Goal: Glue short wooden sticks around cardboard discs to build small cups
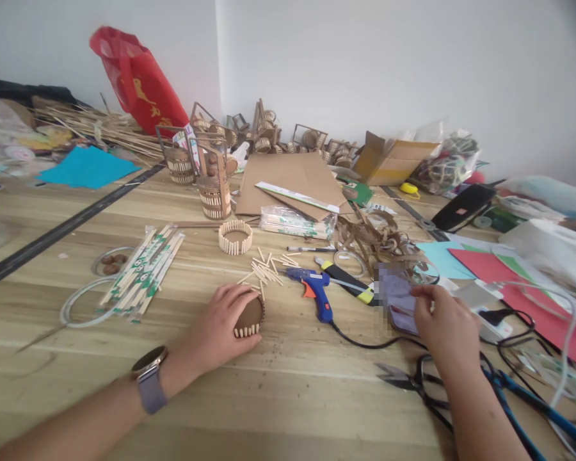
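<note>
My left hand (223, 326) curves around a small round cardboard base (249, 316) on the table, with short wooden sticks standing along its near edge. Fingers cover its left side. On the right, my right hand (446, 323) is closed, its fingers curled at the edge of a phone (399, 298) that is partly blurred out. Whether anything is in those fingers is hidden. Between the hands lies a blue hot glue gun (317, 291). Loose short sticks (266, 272) are scattered just beyond the base. A finished ring of sticks (235, 237) stands farther back.
Bagged sticks (144, 272) lie left, near a coil of white tubing (77, 304). Scissors (408, 381) and the glue gun's black cord (374, 344) lie near my right arm. Behind are small stick buckets (214, 197), cardboard sheets (288, 176) and brown strips (379, 237).
</note>
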{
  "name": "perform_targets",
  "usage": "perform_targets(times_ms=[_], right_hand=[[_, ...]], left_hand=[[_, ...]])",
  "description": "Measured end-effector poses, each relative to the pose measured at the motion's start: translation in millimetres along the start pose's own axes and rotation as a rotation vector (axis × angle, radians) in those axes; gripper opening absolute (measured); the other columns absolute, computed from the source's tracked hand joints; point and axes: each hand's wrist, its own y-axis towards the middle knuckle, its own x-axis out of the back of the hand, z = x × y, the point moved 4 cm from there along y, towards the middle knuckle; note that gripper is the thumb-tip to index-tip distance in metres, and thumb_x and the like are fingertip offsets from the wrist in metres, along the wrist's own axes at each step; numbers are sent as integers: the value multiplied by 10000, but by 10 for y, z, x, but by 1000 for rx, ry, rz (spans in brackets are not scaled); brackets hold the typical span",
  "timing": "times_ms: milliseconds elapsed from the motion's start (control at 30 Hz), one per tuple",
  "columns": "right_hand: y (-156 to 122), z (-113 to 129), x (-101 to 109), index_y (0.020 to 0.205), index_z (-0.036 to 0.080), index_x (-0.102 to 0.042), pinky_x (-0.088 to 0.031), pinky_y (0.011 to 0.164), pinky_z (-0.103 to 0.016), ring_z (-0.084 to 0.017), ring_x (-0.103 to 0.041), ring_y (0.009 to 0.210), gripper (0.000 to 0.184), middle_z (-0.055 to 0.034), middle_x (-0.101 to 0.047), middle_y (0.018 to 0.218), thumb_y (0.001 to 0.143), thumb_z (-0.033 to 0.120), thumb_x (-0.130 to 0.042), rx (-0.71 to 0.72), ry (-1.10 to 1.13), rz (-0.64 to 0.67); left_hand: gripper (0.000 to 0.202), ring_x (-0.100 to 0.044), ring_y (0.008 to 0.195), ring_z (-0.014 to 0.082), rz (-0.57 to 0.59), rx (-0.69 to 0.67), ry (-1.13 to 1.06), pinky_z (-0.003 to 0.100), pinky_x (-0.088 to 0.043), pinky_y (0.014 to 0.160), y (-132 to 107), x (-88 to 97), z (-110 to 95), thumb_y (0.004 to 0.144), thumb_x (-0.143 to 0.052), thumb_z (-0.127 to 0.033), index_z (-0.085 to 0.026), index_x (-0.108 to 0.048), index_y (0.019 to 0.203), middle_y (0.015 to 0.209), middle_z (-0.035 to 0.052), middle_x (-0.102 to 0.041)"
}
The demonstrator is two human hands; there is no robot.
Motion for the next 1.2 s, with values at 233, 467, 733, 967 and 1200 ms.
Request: perform_targets(times_ms=[233, 467, 733, 967, 1200], right_hand=[[269, -1, -36, 1045, 161, -702, -442, 789, -405, -339, -620, 1023, 341, -180, -722, 1076, 924, 256, -398, 153, -54, 99], [639, 72, -112, 933, 173, -744, -453, 693, -352, -300, -663, 882, 297, -169, -723, 980, 897, 212, -452, 200, -97, 172], [856, 137, -175, 849, 183, -731, -458, 665, -379, -326, -665, 828, 210, -169, -721, 885, 846, 193, -522, 173, -124, 212], [1085, 118, -184, 907, 169, -702, -467, 704, -378, -295, -666, 882, 239, -147, -706, 881, 919, 209, -467, 143, -136, 243], [1293, 274, -373, 1174, 178, -604, -555, 824, -402, -198, -644, 968, 290, -68, -634, 1178, 938, 347, -594, 188, -46, 346]], left_hand=[[596, -476, 1278, 329, -16, 20, -60, 534, -413, 1074, -4, -5, 27, 743, -655, -209, -237, -486, 1314, 1373, 116, -520], [635, -475, 1278, 349, -27, 53, -85, 560, -414, 1064, 8, -11, 83, 723, -747, -306, -238, -502, 1304, 1374, 129, -525], [614, -489, 1268, 341, -11, 58, -68, 542, -423, 1064, 5, -44, 100, 727, -742, -293, -232, -517, 1296, 1369, 127, -532], [596, -491, 1269, 343, -1, 63, -84, 543, -426, 1062, 18, -23, 81, 729, -724, -292, -234, -533, 1291, 1368, 117, -542], [617, -479, 1277, 343, 16, 81, -86, 548, -421, 1070, 17, -37, 92, 720, -733, -284, -236, -526, 1299, 1372, 112, -539]])
